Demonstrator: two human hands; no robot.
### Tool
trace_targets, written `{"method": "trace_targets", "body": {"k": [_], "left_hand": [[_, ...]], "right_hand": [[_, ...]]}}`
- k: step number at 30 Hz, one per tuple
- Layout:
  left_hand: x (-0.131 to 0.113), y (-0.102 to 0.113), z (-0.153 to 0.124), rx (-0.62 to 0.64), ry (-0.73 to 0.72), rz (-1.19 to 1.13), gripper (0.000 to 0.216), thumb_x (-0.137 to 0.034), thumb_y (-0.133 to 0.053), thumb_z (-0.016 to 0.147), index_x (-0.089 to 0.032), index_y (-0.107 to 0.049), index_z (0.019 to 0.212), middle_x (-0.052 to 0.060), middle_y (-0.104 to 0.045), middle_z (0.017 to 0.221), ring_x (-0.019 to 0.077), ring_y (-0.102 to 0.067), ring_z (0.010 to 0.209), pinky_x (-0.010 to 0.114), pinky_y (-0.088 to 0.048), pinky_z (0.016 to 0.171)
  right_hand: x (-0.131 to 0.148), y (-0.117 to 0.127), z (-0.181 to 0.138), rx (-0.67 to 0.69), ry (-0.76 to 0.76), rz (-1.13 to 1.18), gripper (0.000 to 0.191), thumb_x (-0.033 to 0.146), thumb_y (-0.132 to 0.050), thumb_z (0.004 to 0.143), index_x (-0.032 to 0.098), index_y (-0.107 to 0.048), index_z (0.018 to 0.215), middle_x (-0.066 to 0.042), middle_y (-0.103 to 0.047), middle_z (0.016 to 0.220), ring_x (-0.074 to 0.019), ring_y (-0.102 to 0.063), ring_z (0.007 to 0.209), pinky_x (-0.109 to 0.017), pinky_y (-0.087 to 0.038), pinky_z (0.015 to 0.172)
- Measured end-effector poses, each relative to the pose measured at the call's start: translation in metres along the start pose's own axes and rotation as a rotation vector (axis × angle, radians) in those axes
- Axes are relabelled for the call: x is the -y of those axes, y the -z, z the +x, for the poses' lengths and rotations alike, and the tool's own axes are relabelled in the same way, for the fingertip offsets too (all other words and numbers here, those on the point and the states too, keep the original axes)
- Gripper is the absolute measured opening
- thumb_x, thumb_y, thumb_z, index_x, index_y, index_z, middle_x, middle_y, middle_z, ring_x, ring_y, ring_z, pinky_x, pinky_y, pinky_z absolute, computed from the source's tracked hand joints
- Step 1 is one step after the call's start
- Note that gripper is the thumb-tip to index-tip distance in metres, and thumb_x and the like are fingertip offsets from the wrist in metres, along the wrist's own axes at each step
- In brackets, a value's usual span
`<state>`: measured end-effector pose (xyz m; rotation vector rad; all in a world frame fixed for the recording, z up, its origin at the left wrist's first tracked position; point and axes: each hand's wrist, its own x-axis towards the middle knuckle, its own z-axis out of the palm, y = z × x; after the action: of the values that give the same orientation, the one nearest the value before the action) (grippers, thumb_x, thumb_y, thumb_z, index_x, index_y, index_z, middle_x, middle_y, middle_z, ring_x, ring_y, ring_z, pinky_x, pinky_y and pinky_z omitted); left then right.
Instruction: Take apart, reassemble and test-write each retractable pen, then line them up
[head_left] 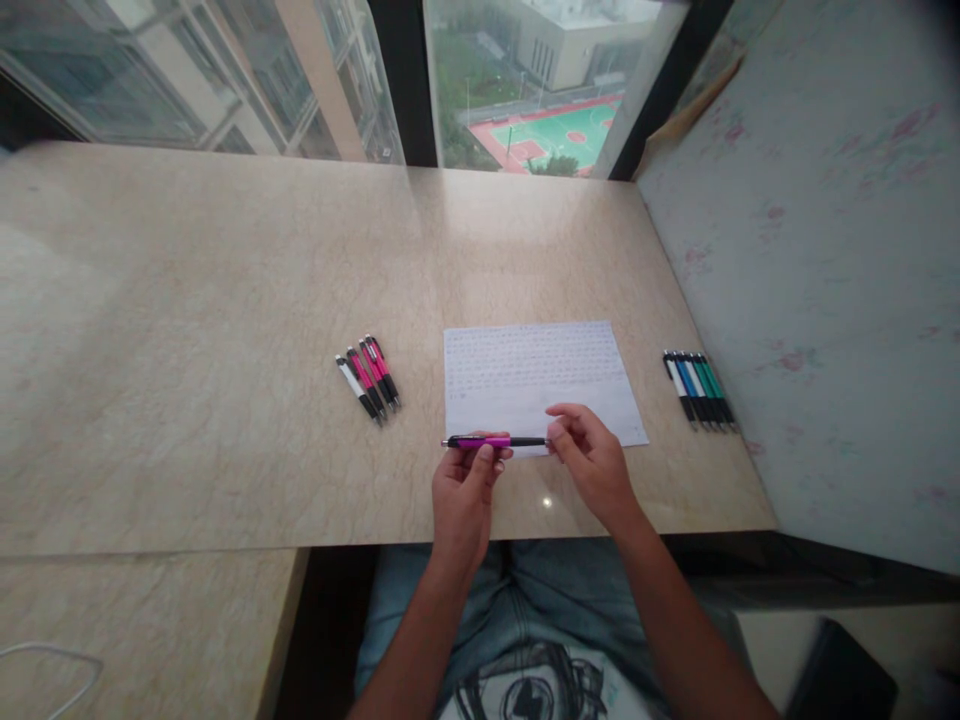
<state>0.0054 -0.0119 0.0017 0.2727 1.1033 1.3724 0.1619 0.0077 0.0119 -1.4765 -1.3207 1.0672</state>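
A purple and black click pen (491, 441) lies level across the front of a handwritten sheet of paper (532, 365), held above the tabletop. My left hand (466, 490) grips its purple barrel, thumb on the near side. At the pen's tip, my right hand (589, 455) has thumb and forefinger closed on the metal end. Left of the paper, several pens (366, 380) in white and pink with black grips lie side by side. Another row of pens (697, 390), white, blue and green, is to the right, near the wall.
The marble-patterned tabletop (225, 350) runs back to a window (517, 90). A wall with floral paper (817, 290) bounds the right side. At lower left, a white cable (71, 652) lies on a second surface (172, 610). A dark object (844, 670) is at lower right.
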Motion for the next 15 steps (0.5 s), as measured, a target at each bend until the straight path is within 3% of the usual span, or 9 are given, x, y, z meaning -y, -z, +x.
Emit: {"method": "trace_targets", "body": {"k": [3, 7, 9, 15], "left_hand": [[-0.0012, 0.0008, 0.0012, -0.012, -0.015, -0.001, 0.024, -0.028, -0.081, 0.073, -0.016, -0.072, 0.092, 0.006, -0.076, 0.09, 0.0116, -0.069, 0.075, 0.019, -0.05, 0.066], [-0.0044, 0.0009, 0.0014, -0.005, -0.024, -0.016, 0.025, -0.029, -0.082, 0.071, -0.016, -0.072, 0.089, 0.006, -0.075, 0.091, 0.011, -0.068, 0.074, 0.019, -0.05, 0.065], [-0.0048, 0.0013, 0.0013, 0.007, -0.025, -0.017, 0.023, -0.029, -0.082, 0.072, -0.016, -0.072, 0.088, 0.006, -0.075, 0.089, 0.0103, -0.068, 0.073, 0.018, -0.05, 0.065], [-0.0036, 0.0052, 0.0032, 0.011, -0.035, -0.013, 0.022, -0.029, -0.08, 0.074, -0.016, -0.072, 0.089, 0.005, -0.075, 0.087, 0.01, -0.067, 0.072, 0.018, -0.051, 0.065]], "right_hand": [[-0.0015, 0.0004, -0.0022, 0.064, -0.013, 0.092, 0.021, 0.039, -0.055, 0.094, 0.022, -0.061, 0.104, 0.002, -0.062, 0.068, -0.0139, -0.06, 0.06, -0.025, -0.047, 0.056], [-0.0022, 0.0036, -0.0039, 0.177, 0.021, 0.012, 0.016, 0.034, -0.064, 0.088, 0.021, -0.061, 0.096, 0.0, -0.066, 0.072, -0.0143, -0.063, 0.065, -0.026, -0.049, 0.062], [-0.0007, 0.0045, -0.0038, 0.222, 0.029, -0.034, 0.015, 0.035, -0.06, 0.091, 0.02, -0.061, 0.088, 0.001, -0.065, 0.068, -0.0136, -0.062, 0.062, -0.025, -0.047, 0.061], [0.0066, 0.0017, -0.0022, 0.257, 0.104, -0.16, 0.038, 0.038, -0.046, 0.099, 0.02, -0.056, 0.067, 0.001, -0.058, 0.059, -0.0125, -0.055, 0.056, -0.026, -0.042, 0.059]]}}
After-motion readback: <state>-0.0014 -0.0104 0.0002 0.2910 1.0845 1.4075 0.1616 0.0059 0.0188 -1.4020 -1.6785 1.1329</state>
